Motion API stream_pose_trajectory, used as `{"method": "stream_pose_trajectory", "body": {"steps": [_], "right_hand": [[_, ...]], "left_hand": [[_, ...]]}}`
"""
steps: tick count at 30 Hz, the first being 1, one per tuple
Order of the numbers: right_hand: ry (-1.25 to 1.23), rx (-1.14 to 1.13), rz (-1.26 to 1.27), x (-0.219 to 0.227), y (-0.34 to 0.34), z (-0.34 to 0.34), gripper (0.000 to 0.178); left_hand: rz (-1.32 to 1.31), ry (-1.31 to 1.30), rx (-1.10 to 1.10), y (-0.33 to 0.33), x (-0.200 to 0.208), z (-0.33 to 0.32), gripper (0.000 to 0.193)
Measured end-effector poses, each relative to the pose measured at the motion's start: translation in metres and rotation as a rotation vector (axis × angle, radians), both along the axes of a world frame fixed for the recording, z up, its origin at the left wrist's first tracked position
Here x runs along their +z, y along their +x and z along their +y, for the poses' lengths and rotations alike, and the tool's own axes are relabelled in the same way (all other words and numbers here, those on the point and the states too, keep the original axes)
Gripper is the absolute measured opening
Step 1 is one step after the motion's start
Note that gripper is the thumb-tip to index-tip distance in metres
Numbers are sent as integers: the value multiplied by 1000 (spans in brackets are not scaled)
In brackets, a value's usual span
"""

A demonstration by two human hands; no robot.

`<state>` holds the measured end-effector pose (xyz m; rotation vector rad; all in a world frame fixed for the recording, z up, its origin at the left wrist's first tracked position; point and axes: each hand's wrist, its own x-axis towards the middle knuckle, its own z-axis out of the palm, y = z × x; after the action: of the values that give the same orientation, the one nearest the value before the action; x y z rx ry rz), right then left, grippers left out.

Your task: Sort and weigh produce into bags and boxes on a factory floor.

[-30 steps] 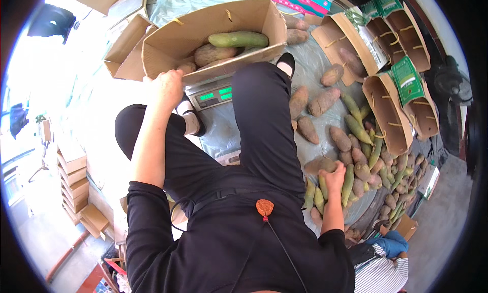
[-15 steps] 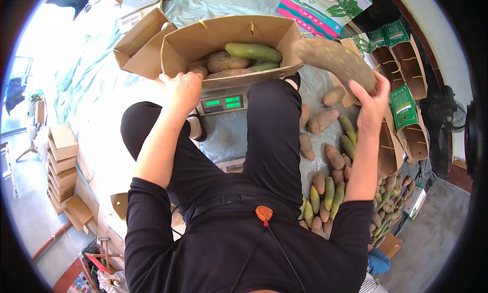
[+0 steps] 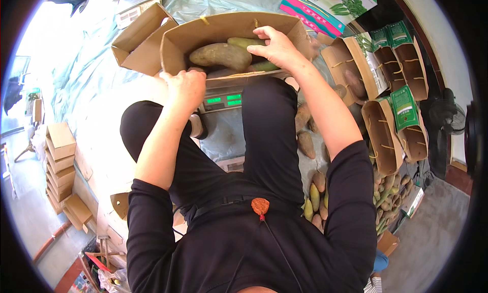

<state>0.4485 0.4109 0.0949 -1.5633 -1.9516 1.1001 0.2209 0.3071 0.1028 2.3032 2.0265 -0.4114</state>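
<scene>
An open cardboard gift box (image 3: 229, 23) with yellow cord handles stands before my knees. My left hand (image 3: 185, 89) is closed over its near rim at the left corner. Inside lies a large brownish-green cucumber (image 3: 221, 56), tilted across others. Behind it shows part of a green cucumber (image 3: 244, 41), and more cucumbers lie below, mostly hidden. My right hand (image 3: 277, 49) reaches over the box's right part, thumb and fingers apart, nothing between them. Its thumb is near the right end of the large cucumber. Below the near wall, a scale's display (image 3: 222, 102) glows green.
Loose brown and green cucumbers (image 3: 306, 144) lie on the plastic sheet right of my leg, with a bigger pile (image 3: 391, 196) beyond. Open boxes (image 3: 384, 135) stand at the right, near a black fan (image 3: 447, 112). Another open box (image 3: 142, 38) adjoins at the left. Cartons (image 3: 61, 155) are stacked far left.
My right hand has swung left from beside the box to above it. The large cucumber it held now lies inside, released. The left hand stays on the rim.
</scene>
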Motion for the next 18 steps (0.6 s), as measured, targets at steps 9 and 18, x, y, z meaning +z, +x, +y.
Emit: {"method": "stream_pose_trajectory", "body": {"steps": [9, 18], "right_hand": [[171, -494, 667, -3, 124, -89, 18], [-272, -799, 143, -199, 192, -296, 15]], "left_hand": [[-129, 27, -66, -20, -32, 10, 23], [-2, -94, 63, 19, 14, 4, 33]]}}
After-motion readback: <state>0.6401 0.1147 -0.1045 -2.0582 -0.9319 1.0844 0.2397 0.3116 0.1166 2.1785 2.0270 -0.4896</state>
